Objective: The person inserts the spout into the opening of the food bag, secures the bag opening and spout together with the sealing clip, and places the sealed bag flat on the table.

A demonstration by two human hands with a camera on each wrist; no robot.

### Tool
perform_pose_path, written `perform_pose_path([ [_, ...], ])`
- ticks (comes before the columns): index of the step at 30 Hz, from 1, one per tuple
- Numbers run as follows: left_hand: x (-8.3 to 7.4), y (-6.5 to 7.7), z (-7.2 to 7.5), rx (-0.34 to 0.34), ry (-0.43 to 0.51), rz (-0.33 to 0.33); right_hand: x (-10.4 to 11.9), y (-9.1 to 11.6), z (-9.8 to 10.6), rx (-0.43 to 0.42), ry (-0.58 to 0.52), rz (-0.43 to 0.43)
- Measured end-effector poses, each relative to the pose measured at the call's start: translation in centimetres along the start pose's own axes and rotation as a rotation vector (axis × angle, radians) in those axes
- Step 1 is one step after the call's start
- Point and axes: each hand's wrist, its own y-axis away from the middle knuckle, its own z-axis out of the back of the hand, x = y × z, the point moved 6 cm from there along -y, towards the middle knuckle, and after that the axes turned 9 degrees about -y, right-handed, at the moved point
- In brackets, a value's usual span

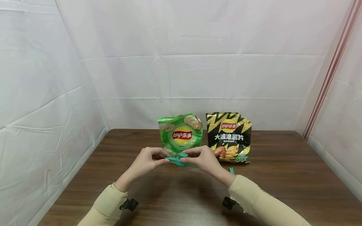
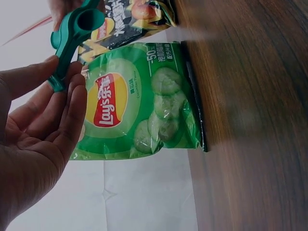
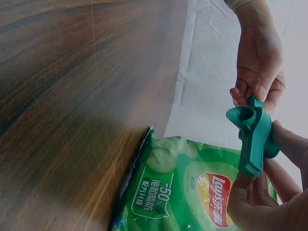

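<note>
Both hands hold a teal bag clip with a round pouring spout [image 1: 176, 161] above the table, in front of the green chip bag [image 1: 171, 141]. My left hand [image 1: 145, 161] pinches one end of it between thumb and fingers. Near the spout and the other end, my right hand [image 1: 205, 160] grips it. In the left wrist view the spout's round opening [image 2: 90, 20] faces the camera. The right wrist view shows the clip [image 3: 257, 137] folded together, its two bars lying side by side. Fingers cover both ends partly.
A black and yellow chip bag [image 1: 229, 135] stands upright right of the green one, its top right corner cut off. Another teal piece [image 1: 231, 170] lies on the brown wooden table [image 1: 282, 175], partly hidden by the right forearm. White cloth [image 1: 198, 75] hangs behind.
</note>
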Motion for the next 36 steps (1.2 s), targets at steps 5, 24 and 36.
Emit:
perform_pose_path([
  [5,0.18,0.04,0.22,0.02,0.026,0.015,-0.2,-0.1,0.21,0.005,0.022,-0.012],
  [24,0.45,0.0,0.86,0.017,0.022,0.039,-0.35,0.13,0.3,0.012,0.013,-0.026],
  [36,-0.13,0.54,0.88,-0.096,-0.016,0.025,-0.22,0.23,0.0,0.008,0.04,-0.012],
])
